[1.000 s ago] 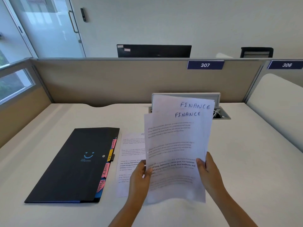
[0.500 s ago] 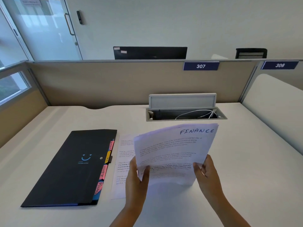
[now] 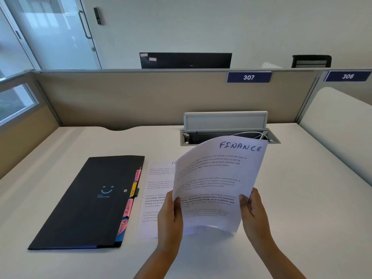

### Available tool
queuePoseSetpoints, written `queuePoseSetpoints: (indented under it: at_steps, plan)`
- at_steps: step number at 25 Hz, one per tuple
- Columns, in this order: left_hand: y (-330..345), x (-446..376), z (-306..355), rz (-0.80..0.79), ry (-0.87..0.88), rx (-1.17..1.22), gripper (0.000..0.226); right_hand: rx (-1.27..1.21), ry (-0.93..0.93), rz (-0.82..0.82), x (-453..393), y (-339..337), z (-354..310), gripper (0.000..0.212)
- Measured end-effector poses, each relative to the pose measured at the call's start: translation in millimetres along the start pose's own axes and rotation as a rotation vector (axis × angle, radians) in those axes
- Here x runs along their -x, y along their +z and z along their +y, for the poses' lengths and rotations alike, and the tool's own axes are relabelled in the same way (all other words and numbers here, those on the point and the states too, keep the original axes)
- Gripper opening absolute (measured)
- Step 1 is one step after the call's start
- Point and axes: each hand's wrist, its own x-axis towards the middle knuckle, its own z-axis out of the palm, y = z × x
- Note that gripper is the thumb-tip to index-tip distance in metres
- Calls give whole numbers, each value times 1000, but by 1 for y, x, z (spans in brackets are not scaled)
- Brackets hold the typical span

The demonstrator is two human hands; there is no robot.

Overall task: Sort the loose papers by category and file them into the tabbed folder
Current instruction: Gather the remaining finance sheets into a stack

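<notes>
Hands: our left hand [image 3: 171,214] and right hand [image 3: 254,213] pinch the FINANCE sheets [image 3: 215,184], now squared into one stack after being fanned. We judge filing next; closed tabbed folder [image 3: 86,202] lies left of our left hand, another sheet [image 3: 155,190] between.

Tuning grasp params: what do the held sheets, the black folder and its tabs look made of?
Held sheets: thin white paper, matte; they bow between left hand and right hand.
Black folder: likely matte plastic, stiff and flat with a printed smiley; could be coated card.
Tabs: pink and yellow, handwritten; probably paper stickers.
</notes>
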Motion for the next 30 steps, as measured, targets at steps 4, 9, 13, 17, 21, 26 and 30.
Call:
queuePoseSetpoints:
  at_steps: [4,9,13,17,21,26,30]
  plan:
    - [1,-2,-36,-103,-132,-104,26,134,152,-120,7,2,41,17]
    - [-5,0,-62,-197,-176,-265,27,283,320,-165,10,-7,86,27]
    - [-14,-7,-83,-232,-30,-515,35,345,420,-62,-5,-27,99,21]
    - [-22,-12,-98,-486,-5,-1043,107,138,552,45,-21,-54,105,18]
    - [-14,-10,-94,-452,-47,-1094,111,-50,637,48,-26,-61,95,16]
    - [-13,-12,-99,-373,-39,-1126,81,-62,678,50,-27,-60,91,15]
    - [-15,-11,-99,-313,82,-1175,99,22,661,68,-29,-65,94,16]
